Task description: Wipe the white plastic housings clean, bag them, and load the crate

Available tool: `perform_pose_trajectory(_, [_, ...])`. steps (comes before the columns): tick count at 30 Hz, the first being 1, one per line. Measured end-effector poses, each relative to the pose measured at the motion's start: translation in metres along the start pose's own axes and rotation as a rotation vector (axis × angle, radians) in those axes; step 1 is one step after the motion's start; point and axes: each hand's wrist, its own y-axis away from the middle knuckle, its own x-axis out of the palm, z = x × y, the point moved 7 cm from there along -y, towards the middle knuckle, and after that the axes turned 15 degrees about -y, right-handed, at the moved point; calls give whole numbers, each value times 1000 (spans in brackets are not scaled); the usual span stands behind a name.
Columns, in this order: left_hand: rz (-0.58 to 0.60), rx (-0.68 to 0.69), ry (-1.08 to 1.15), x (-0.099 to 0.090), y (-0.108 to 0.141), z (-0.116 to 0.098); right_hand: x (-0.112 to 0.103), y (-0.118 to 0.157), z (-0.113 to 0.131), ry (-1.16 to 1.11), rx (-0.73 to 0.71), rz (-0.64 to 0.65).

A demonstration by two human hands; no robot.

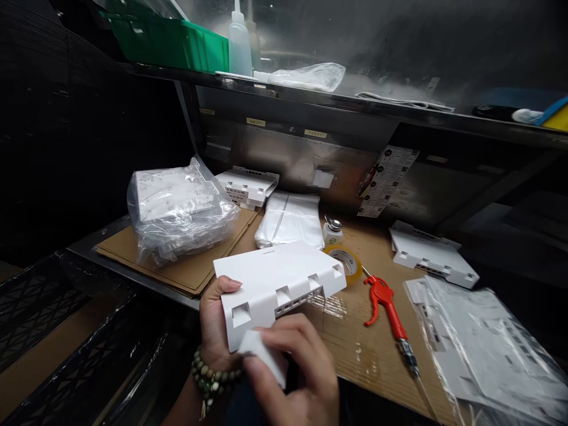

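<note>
A white plastic housing with square notches and a row of small slots along its near side is held above the bench. My left hand grips its left end, thumb on the top face, fingers hidden beneath; a beaded bracelet circles the wrist. My right hand pinches a folded white cloth between thumb and fingers, against the housing's lower front edge. Behind the housing lie a stack of clear plastic bags and a roll of yellow tape.
A bagged stack of white parts sits left on cardboard. A red air gun, another housing and bagged parts lie right. A small pump bottle stands behind the tape. Above, a shelf holds a green bin.
</note>
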Motion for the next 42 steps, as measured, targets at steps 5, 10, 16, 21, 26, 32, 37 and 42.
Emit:
perform_pose_trajectory(5, [56,41,13,-10,-12,-7,-82,-12,-13,21,50,-527])
perform_pose_trajectory(10, [393,-10,-24,-2,-10,-2,-143,-25,-64,-342,287,-800])
perform_pose_trajectory(16, [573,-15,-35,-1,-3,5,-138,-14,-82,-389,434,-714])
perform_pose_trajectory(21, [282,108,-45,-5,-20,-4,-127,-4,-23,218,-65,-655])
perform_pose_trajectory(26, [-13,130,-8,4,-17,-2,-41,3,3,223,-235,-144])
perform_pose_trajectory(32, [-4,66,37,15,-4,3,6,6,-4,247,-285,-59])
perform_pose_trajectory(37, [12,63,46,15,-3,4,11,5,-11,271,-266,-61])
perform_pose_trajectory(42, [78,97,71,11,-7,2,4,3,-7,306,-268,-43])
